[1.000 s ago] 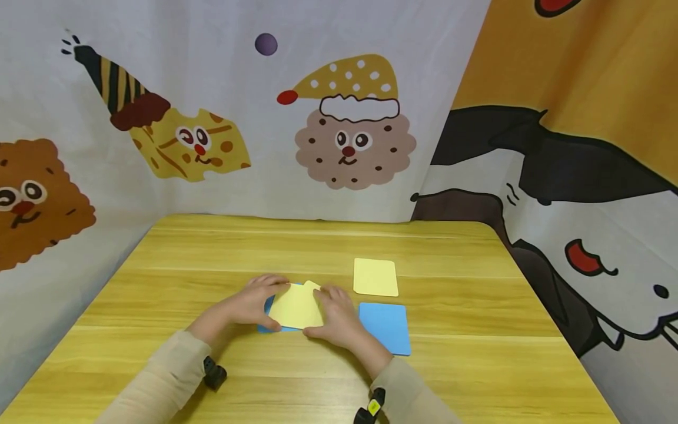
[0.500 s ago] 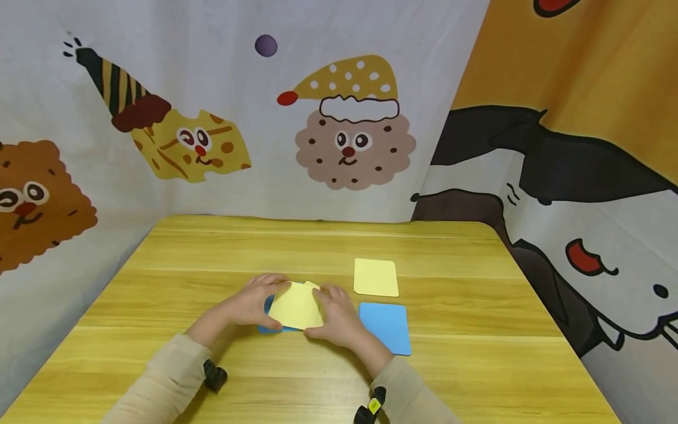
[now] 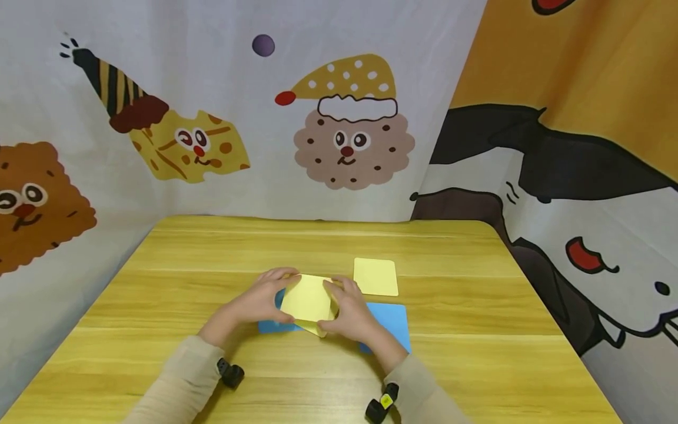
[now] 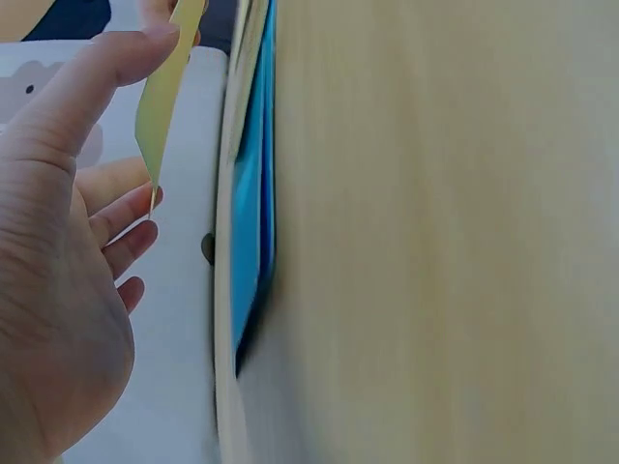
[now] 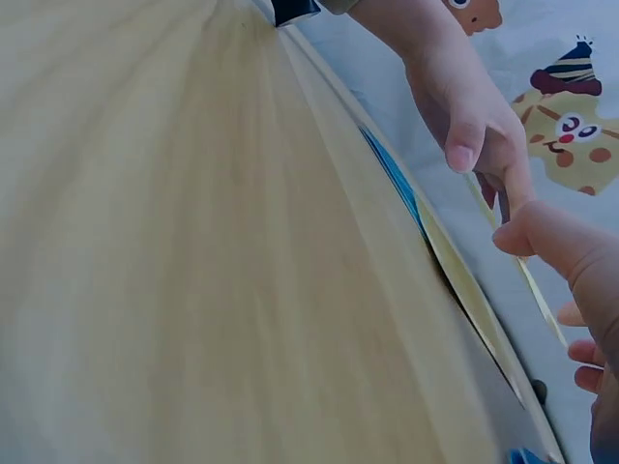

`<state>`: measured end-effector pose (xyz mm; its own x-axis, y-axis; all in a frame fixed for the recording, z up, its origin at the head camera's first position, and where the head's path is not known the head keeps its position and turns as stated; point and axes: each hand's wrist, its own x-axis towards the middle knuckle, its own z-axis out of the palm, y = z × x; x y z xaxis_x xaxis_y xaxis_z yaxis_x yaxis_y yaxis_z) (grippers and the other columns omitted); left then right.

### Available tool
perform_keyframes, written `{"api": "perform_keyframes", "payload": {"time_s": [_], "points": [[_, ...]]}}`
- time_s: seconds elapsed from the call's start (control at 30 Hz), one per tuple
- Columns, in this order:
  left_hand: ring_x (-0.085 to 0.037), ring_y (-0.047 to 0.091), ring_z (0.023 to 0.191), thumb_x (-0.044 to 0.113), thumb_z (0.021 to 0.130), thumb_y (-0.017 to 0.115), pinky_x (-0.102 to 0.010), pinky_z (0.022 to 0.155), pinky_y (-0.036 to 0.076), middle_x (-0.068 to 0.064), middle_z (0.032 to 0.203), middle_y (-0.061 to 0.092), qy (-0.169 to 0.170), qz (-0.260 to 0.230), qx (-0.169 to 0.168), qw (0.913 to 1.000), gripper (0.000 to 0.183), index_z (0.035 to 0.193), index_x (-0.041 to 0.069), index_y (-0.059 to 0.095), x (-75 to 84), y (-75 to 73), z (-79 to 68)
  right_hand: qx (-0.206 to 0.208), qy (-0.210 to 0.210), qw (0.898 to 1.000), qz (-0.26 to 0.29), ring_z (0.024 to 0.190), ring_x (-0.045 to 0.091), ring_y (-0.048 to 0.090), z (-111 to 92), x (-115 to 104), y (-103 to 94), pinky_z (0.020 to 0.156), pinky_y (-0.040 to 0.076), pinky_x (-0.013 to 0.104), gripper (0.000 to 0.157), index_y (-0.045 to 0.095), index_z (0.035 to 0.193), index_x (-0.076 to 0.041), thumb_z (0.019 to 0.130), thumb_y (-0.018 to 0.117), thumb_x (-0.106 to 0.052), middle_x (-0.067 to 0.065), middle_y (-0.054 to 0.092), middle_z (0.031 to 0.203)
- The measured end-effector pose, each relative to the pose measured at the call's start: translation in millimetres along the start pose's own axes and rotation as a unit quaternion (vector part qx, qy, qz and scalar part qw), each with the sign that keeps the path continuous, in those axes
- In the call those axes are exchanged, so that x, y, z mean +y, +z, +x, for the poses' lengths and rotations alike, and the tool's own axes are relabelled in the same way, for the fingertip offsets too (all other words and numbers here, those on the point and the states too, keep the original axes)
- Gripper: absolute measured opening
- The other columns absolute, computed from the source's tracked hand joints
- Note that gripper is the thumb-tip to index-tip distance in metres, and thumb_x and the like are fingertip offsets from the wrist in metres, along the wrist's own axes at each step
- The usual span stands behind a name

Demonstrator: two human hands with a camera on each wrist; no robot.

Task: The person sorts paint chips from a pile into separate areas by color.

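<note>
A square yellow card (image 3: 307, 299) is raised off the table, pinched by its left edge in my left hand (image 3: 262, 299) and by its right edge in my right hand (image 3: 354, 313). The left wrist view shows the held yellow card (image 4: 162, 101) nearly edge-on, with a thumb on its near face and fingers behind. Underneath lie blue paper (image 3: 271, 326) and another yellow card (image 3: 319, 331), both mostly covered by the held card and the hands. From the side, the blue paper (image 4: 250, 251) lies in layers that stand slightly apart at the edge.
To the right, a separate yellow card (image 3: 375, 277) lies flat on the wooden table (image 3: 254, 377). Just in front of it is a blue card (image 3: 396, 321), partly hidden by the right hand. A cartoon-printed curtain (image 3: 222, 35) hangs behind the table.
Both hands have shifted right and slightly up with the top yellow card, lifting it off the pile. A lower yellow card now shows beneath it, and more of the blue paper is uncovered.
</note>
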<state>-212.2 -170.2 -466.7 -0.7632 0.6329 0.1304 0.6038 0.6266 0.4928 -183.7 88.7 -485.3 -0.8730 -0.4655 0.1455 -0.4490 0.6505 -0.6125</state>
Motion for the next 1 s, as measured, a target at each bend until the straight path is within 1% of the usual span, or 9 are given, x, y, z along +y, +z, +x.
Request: {"api": "perform_keyframes", "payload": {"time_s": [0.17, 0.3, 0.4, 0.57, 0.63, 0.8, 0.87, 1.0], "points": [[-0.033, 0.028, 0.134, 0.043, 0.069, 0.083, -0.062, 0.102, 0.022, -0.012, 0.148, 0.036, -0.004, -0.003, 0.005, 1.0000, 0.094, 0.144, 0.004, 0.043, 7.9, 2.2, 9.9, 0.011, 0.001, 1.000, 0.005, 0.137, 0.028, 0.018, -2.5, 6.9, -10.6, 0.101, 0.032, 0.057, 0.090, 0.039, 0.147, -0.008, 0.073, 0.080, -0.040, 0.013, 0.026, 0.150], [-0.034, 0.027, 0.135, 0.041, 0.069, 0.083, -0.061, 0.103, 0.022, -0.011, 0.149, 0.034, -0.014, -0.007, 0.009, 0.9998, 0.093, 0.145, 0.005, 0.042, 14.1, 5.0, 19.1, 0.020, 0.000, 1.000, 0.010, 0.138, 0.028, 0.017, -4.5, 13.0, -19.1, 0.101, 0.031, 0.057, 0.091, 0.039, 0.146, -0.006, 0.072, 0.081, -0.037, 0.014, 0.026, 0.151], [-0.034, 0.025, 0.136, 0.040, 0.069, 0.084, -0.061, 0.104, 0.021, -0.009, 0.150, 0.033, -0.020, -0.017, 0.009, 0.9996, 0.094, 0.145, 0.005, 0.041, 19.0, 7.4, 25.8, 0.025, 0.001, 1.000, 0.019, 0.138, 0.029, 0.016, -6.5, 18.2, -24.9, 0.101, 0.031, 0.058, 0.091, 0.039, 0.146, -0.006, 0.072, 0.082, -0.035, 0.014, 0.026, 0.151], [-0.035, 0.021, 0.137, 0.038, 0.071, 0.084, -0.061, 0.104, 0.022, -0.007, 0.152, 0.029, -0.027, -0.046, 0.009, 0.9985, 0.093, 0.147, 0.008, 0.039, 26.1, 12.6, 36.9, 0.025, 0.001, 0.999, 0.034, 0.137, 0.030, 0.015, -10.7, 27.4, -36.9, 0.100, 0.028, 0.062, 0.092, 0.037, 0.147, -0.005, 0.072, 0.083, -0.030, 0.015, 0.024, 0.151], [-0.034, 0.020, 0.137, 0.036, 0.071, 0.084, -0.060, 0.104, 0.023, -0.008, 0.152, 0.029, -0.025, -0.055, 0.014, 0.9981, 0.093, 0.147, 0.008, 0.039, 28.4, 15.2, 42.5, 0.028, -0.001, 0.999, 0.043, 0.137, 0.029, 0.015, -11.8, 30.8, -42.5, 0.099, 0.028, 0.063, 0.091, 0.036, 0.147, -0.004, 0.072, 0.083, -0.027, 0.015, 0.024, 0.151], [-0.032, 0.021, 0.138, 0.034, 0.070, 0.085, -0.059, 0.106, 0.019, -0.008, 0.151, 0.031, -0.016, -0.071, 0.027, 0.9970, 0.093, 0.146, 0.006, 0.040, 33.4, 22.4, 56.7, 0.036, -0.003, 0.998, 0.049, 0.136, 0.029, 0.017, -13.5, 39.9, -54.9, 0.099, 0.032, 0.061, 0.091, 0.037, 0.146, -0.002, 0.072, 0.083, -0.025, 0.015, 0.026, 0.149], [-0.030, 0.021, 0.138, 0.035, 0.069, 0.085, -0.058, 0.106, 0.019, -0.007, 0.151, 0.031, -0.015, -0.075, 0.028, 0.9967, 0.094, 0.146, 0.007, 0.040, 35.1, 25.3, 62.0, 0.038, -0.005, 0.998, 0.046, 0.135, 0.030, 0.019, -14.1, 45.2, -58.8, 0.098, 0.033, 0.059, 0.091, 0.037, 0.146, -0.002, 0.071, 0.083, -0.025, 0.015, 0.027, 0.149], [-0.029, 0.020, 0.138, 0.036, 0.070, 0.085, -0.057, 0.106, 0.018, -0.008, 0.151, 0.031, -0.013, -0.084, 0.031, 0.9959, 0.094, 0.146, 0.006, 0.040, 38.8, 31.4, 72.0, 0.039, -0.015, 0.998, 0.052, 0.134, 0.032, 0.021, -15.7, 56.3, -66.8, 0.096, 0.034, 0.060, 0.091, 0.038, 0.145, 0.000, 0.070, 0.084, -0.022, 0.015, 0.027, 0.148]]}}
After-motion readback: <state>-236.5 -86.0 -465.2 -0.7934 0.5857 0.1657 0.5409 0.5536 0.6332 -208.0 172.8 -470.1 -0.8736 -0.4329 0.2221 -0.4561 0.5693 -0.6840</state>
